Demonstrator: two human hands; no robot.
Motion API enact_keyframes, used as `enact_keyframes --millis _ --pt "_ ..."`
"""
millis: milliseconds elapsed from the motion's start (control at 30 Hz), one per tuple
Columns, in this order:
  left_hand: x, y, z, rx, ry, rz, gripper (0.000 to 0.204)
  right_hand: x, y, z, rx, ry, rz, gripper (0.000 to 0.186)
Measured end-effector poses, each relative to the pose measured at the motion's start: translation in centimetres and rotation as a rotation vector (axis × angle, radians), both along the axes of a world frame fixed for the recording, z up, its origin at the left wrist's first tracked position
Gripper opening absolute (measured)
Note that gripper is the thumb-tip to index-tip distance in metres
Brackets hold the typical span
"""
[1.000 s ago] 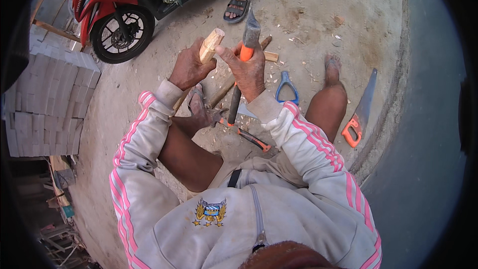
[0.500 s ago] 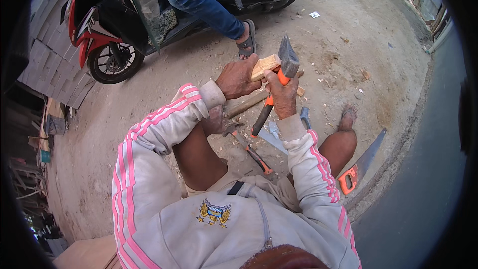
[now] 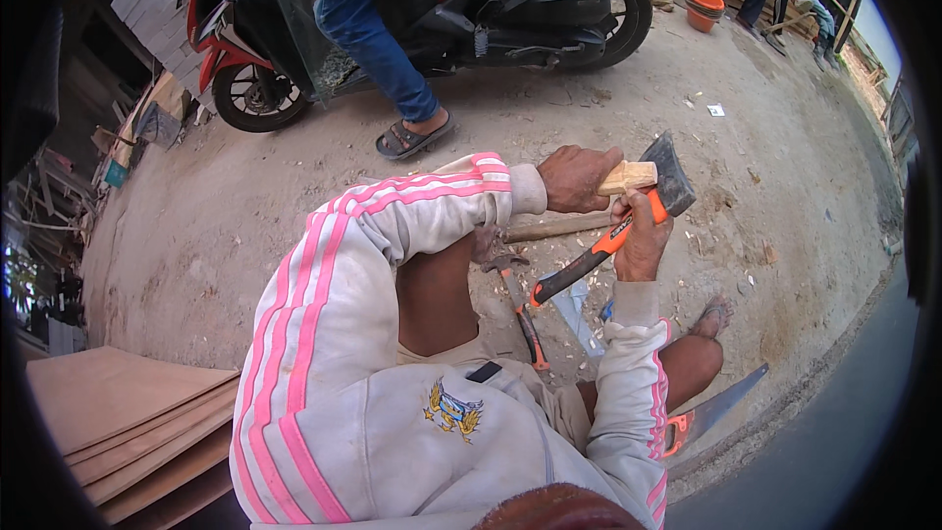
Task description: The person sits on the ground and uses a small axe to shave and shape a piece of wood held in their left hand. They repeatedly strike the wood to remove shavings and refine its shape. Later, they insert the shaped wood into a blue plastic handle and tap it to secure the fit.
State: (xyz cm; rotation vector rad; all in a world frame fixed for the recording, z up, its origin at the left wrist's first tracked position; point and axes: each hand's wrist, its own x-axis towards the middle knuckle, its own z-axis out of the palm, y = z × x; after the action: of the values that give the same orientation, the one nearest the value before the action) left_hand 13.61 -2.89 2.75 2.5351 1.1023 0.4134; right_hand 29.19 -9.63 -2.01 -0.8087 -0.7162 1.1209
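Observation:
My left hand [image 3: 581, 178] is closed round a short, pale piece of wood [image 3: 629, 177], whose cut end points right. Just below it, my right hand [image 3: 643, 243] grips a hatchet [image 3: 573, 275] high on its orange and black handle. The dark hatchet head [image 3: 668, 173] stands beside the wood's end, and my right fingertips come close to the wood; whether they touch it I cannot tell. Below my hands a claw hammer [image 3: 518, 312] lies on the ground. A saw blade [image 3: 575, 322] rests near it, partly hidden by my right arm.
A round wooden pole [image 3: 557, 227] and wood chips lie beyond my legs. By my right leg lies an orange-handled handsaw [image 3: 724, 399]. A person in jeans [image 3: 373, 34] sits on a red and black scooter [image 3: 530, 25] ahead. Stacked boards [image 3: 137, 412] stand lower left; orange buckets [image 3: 704, 8] far right.
My view has swung, bringing the stacked boards, buckets and seated people into sight. Both hands keep their grips; the wood and hatchet now appear further right, with the wood's end facing right.

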Motion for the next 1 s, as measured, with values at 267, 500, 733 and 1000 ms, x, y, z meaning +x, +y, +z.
enact_keyframes --millis 267,500,733,1000 --pt "-0.5 1.9 3.3 -0.085 -0.098 -0.098 0.049 5.3 1.4 -4.4 -0.142 0.151 -0.163 0.01" --pt "-6.6 5.7 8.7 -0.773 -0.355 -0.144 0.039 5.9 -2.5 -0.6 -0.293 -0.133 -0.051 0.021" --pt "-5.3 4.1 13.1 -0.792 -0.283 -0.339 0.042 7.0 -3.6 -1.2 -0.319 -0.222 0.057 0.019" --pt "-5.2 4.1 11.7 -0.99 -0.228 -0.462 0.049 6.8 -3.9 -0.8 -0.287 -0.183 0.102 0.028"
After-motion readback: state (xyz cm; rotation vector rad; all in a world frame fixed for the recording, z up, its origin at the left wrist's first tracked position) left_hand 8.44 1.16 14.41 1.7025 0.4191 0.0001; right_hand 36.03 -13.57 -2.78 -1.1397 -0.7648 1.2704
